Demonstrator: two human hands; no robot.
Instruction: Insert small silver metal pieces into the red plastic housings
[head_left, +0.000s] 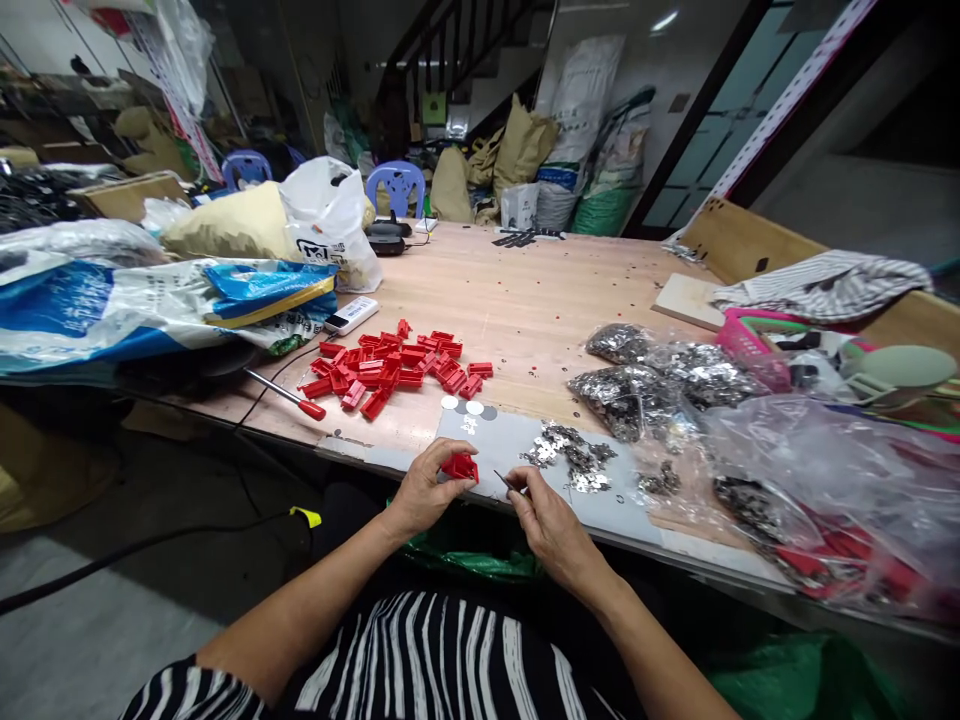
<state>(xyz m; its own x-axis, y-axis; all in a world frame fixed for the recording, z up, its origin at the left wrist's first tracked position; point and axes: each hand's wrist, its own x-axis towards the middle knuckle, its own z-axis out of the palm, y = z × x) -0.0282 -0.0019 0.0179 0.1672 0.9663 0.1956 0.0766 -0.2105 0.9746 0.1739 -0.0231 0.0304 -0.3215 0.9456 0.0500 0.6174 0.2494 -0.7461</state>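
Observation:
A small red plastic part [461, 466] is pinched between the thumb and fingers of my left hand [426, 487], just over the table's front edge. My right hand [546, 520] grips a thin dark pointed tool [502, 480], its tip directed at the red part but apart from it. Beyond my left hand lies a heap of similar red plastic parts [390, 372]. Small shiny metal pieces [574, 455] are spread on a grey mat [517, 420] past my right hand. Several round discs [475, 408] lie on the mat's far edge.
Clear bags of metal pieces [622, 395] crowd the right side, near a pink basket [750, 345]. On the left are a red-handled screwdriver [311, 409], a white device [352, 315] with a cable, and blue-white sacks [150, 310]. A green bag [480, 562] hangs below the table edge.

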